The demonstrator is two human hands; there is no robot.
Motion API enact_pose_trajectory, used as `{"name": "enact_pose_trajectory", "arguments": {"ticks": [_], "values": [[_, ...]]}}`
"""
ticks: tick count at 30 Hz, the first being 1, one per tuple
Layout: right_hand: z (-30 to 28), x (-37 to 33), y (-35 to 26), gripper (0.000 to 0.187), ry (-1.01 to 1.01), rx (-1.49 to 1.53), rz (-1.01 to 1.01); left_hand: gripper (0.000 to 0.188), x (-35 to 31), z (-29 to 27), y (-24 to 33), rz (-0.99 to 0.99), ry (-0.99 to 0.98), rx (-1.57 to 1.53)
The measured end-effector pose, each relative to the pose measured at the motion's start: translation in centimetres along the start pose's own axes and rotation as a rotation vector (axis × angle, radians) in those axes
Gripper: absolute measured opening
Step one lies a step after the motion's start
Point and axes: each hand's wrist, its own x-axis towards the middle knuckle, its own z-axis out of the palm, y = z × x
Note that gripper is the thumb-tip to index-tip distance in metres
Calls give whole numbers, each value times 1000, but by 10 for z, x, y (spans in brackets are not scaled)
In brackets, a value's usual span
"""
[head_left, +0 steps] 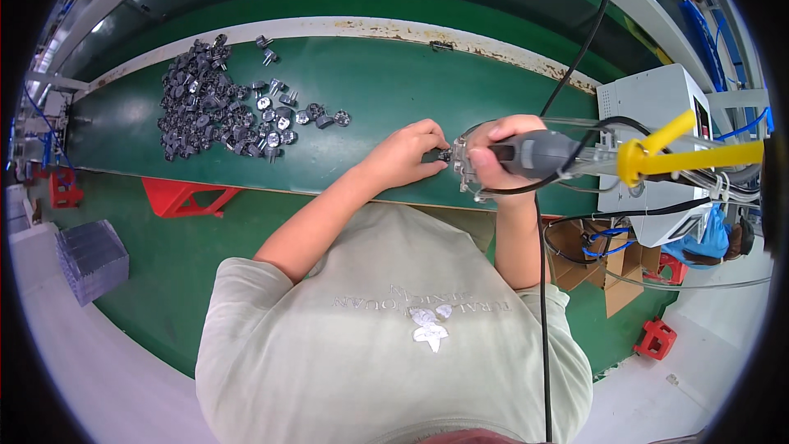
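Note:
My left hand (403, 154) is closed in a pinch on a small dark round part (445, 155) at the bench's near side. The fingers cover much of the part, and its details are too small to tell. From the right, my right hand (488, 166) wraps round a grey powered hand tool (538, 154) lying level, its clear-plastic nose (463, 164) touching or very close to the part. Cables and clear tubes trail rightward from the tool. Left of my hands, a heap of small dark knob-like parts (197, 103) with metal pins spreads over the green bench (394, 82).
A white machine (653, 107) stands right of the bench, with a yellow strap-like piece (657, 156) before it. A black cable (542, 304) hangs down past my right arm. Below are a cardboard box (620, 279), red stools (185, 197) and a grey stacked block (92, 261).

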Motion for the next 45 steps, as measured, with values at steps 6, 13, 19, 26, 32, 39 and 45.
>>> {"name": "enact_pose_trajectory", "arguments": {"ticks": [6,13,19,26,32,39,45], "values": [[-18,22,-37,38,9,488,-113,29,-3,4,-6,-9,24,-14],[-5,8,-18,36,62,424,-57,29,-3,4,-4,-35,8,-26],[-1,5,-11,36,55,397,-32,28,-4,5,-7,-12,14,-28],[-2,4,-7,35,56,367,-23,27,-2,4,-5,-16,25,-33],[3,4,-7,34,59,358,-10,27,-3,5,-6,-5,34,-34],[10,-2,-4,31,1,232,14,25,-4,8,-9,33,46,-19],[12,-8,-5,33,13,84,181,24,1,3,-11,147,13,-40]]}}
